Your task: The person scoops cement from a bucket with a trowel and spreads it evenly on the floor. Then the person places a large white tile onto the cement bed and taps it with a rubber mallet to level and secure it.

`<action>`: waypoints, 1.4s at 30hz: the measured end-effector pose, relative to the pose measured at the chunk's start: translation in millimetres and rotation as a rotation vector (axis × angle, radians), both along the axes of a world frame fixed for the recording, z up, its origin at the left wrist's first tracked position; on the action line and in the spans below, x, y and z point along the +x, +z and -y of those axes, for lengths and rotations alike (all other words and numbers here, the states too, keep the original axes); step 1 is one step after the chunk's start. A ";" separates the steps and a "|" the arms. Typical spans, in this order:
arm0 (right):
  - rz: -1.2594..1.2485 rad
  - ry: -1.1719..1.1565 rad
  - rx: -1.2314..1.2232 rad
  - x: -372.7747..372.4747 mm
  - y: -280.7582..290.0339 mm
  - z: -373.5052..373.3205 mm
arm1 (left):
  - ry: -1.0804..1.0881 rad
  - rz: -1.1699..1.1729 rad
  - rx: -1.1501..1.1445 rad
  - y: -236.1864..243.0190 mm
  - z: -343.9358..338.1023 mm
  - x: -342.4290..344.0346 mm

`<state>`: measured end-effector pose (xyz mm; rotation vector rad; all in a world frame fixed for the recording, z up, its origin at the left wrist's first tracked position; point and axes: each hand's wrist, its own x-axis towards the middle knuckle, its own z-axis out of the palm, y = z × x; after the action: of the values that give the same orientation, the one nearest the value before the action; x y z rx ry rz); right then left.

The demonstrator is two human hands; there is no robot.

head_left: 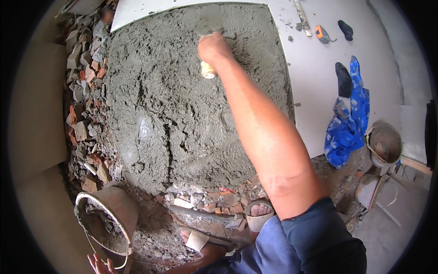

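My right hand (213, 47) reaches far forward over a wide bed of wet grey mortar (182, 109) and is closed around the pale wooden handle of a trowel (208, 25). The trowel blade, coated in mortar, lies on the far edge of the bed near a white tile (137, 9). My left hand (99, 264) shows only at the bottom edge, fingers spread, next to a mortar-crusted bucket (109, 219) and holding nothing. My feet in sandals (260, 214) stand on rubble just below the mortar.
Broken brick and rubble (84, 91) line the left and near sides of the mortar. White laid tiles (315, 82) lie to the right with a blue cloth (349, 118), dark gloves and small tools on them. Another dirty bucket (384, 144) sits at right.
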<state>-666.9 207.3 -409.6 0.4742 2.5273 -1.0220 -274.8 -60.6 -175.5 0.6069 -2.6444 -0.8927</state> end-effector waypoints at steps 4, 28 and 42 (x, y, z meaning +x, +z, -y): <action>0.153 0.173 0.040 15.9 11.1 22.0 | -0.032 0.050 -0.134 4.3 -3.9 -1.2; -0.013 0.129 0.620 25.2 32.6 -177.7 | -0.068 -0.028 -0.142 4.5 -5.9 2.9; 0.234 0.169 0.220 251.5 62.7 -253.3 | -0.051 0.011 -0.152 -1.1 -13.6 1.8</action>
<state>-415.4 460.6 -346.9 0.4058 2.4286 -0.5941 -273.0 -46.9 -176.7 0.5110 -2.7176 -0.6953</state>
